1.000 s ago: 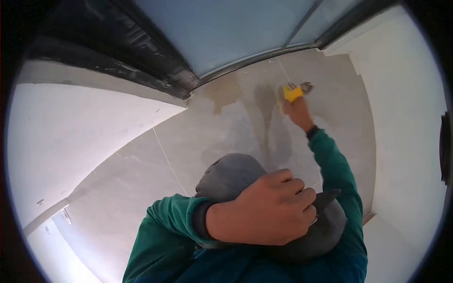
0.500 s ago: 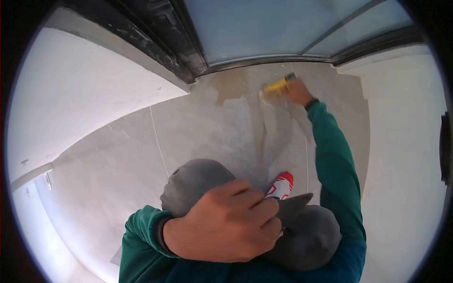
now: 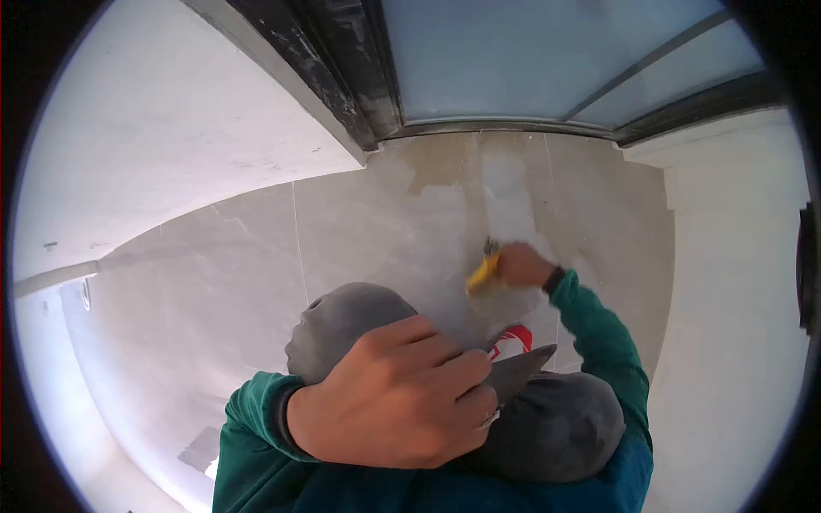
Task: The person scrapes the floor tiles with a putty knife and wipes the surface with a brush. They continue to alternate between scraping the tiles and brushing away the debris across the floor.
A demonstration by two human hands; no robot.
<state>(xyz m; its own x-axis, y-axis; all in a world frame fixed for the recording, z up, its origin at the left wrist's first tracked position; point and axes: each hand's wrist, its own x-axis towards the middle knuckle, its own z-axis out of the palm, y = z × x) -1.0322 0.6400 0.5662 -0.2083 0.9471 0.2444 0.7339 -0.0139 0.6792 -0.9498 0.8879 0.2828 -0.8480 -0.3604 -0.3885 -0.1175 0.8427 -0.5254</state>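
Note:
My left hand (image 3: 402,398) is closed in front of my knees. A flat grey blade with a pointed corner (image 3: 523,374), like that of a putty knife, sticks out past its fingers; the handle is hidden. Lower down at the floor, my right hand (image 3: 523,266) grips a yellow hand tool with a dark end (image 3: 484,275). Blur hides its exact kind. It is at or just above the grey floor tiles (image 3: 368,222), beside a pale streak (image 3: 506,192). A brownish damp-looking patch (image 3: 436,162) lies left of that streak.
A frosted glass door (image 3: 547,60) in a dark frame (image 3: 355,68) closes off the far side. White walls stand left (image 3: 197,103) and right (image 3: 735,282). My knees (image 3: 355,329) and a red-and-white shoe (image 3: 513,340) are close below the hands.
My right hand has drawn the yellow tool from near the door back toward my feet, and a pale streak now shows there. My left hand stays nearly in place, holding the blade.

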